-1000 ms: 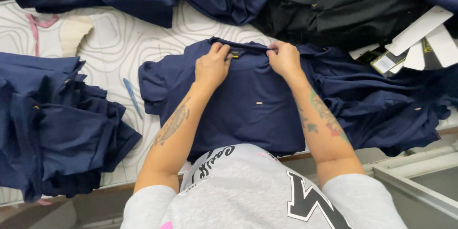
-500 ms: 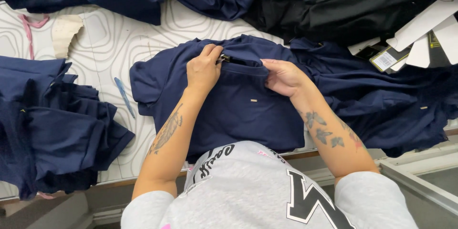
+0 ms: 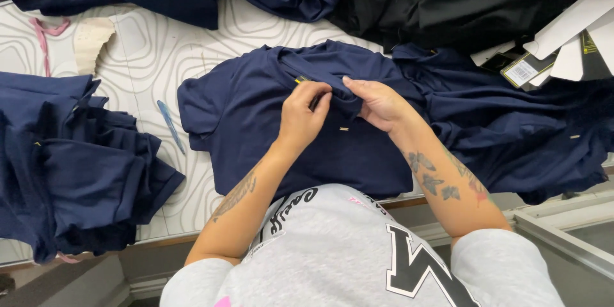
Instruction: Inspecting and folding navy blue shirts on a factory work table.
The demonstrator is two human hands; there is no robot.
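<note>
A navy blue shirt lies flat on the patterned white table in front of me, its collar pointing away. My left hand pinches the collar fabric just below the neckline, fingers closed on the cloth. My right hand grips the same fold of the collar from the right side. Both hands meet at the neck opening, where a small yellow tag shows.
A pile of folded navy shirts sits at the left. More navy garments lie at the right and black ones at the back. Cardboard tags rest at the far right. A blue pen lies beside the shirt.
My hands came together from the spread collar corners to the neck opening and now pinch the collar fabric. The view shifted, so the shirt sits lower in frame.
</note>
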